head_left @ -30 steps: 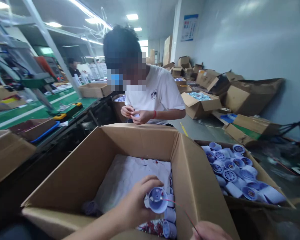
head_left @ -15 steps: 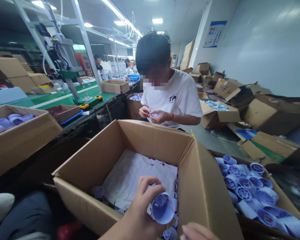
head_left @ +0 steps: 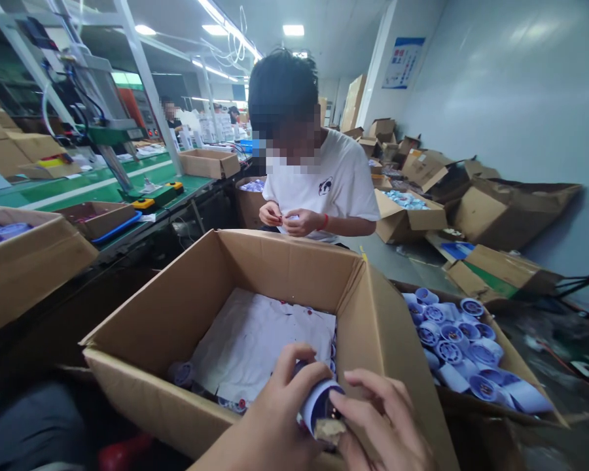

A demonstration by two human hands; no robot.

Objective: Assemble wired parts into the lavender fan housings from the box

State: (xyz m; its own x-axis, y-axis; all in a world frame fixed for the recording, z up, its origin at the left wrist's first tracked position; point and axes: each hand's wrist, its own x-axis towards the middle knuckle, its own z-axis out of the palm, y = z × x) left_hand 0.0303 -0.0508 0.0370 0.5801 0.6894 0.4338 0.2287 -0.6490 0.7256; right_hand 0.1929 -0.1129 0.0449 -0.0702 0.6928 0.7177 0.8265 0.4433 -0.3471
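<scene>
My left hand (head_left: pixel 279 412) is wrapped round a pale violet plastic cup-shaped housing (head_left: pixel 319 396), its open mouth tilted toward me and to the right. My right hand (head_left: pixel 387 422) is bent at that mouth, with fingertips reaching inside the rim. Between the fingers shows a small tan piece (head_left: pixel 330 429) with coppery glints beside it; its kind is unclear. Both hands are over the near right part of a big open cardboard box (head_left: pixel 142 386). Inside the box, a white sheet (head_left: pixel 245 340) covers more housings, and a few show along its edges.
A second carton (head_left: pixel 517 353) on the right holds several similar housings (head_left: pixel 449 353). Opposite sits a person in a white shirt (head_left: pixel 343 176), handling a small part. A green workbench (head_left: pixel 201 186) with a press (head_left: pixel 98 104) runs along the left. Cardboard boxes (head_left: pixel 491 209) lie against the right wall.
My right hand has moved up and left, from holding thin red and blue wires below the housing to its mouth. The housing has turned rightward in my left hand. The view has shifted slightly.
</scene>
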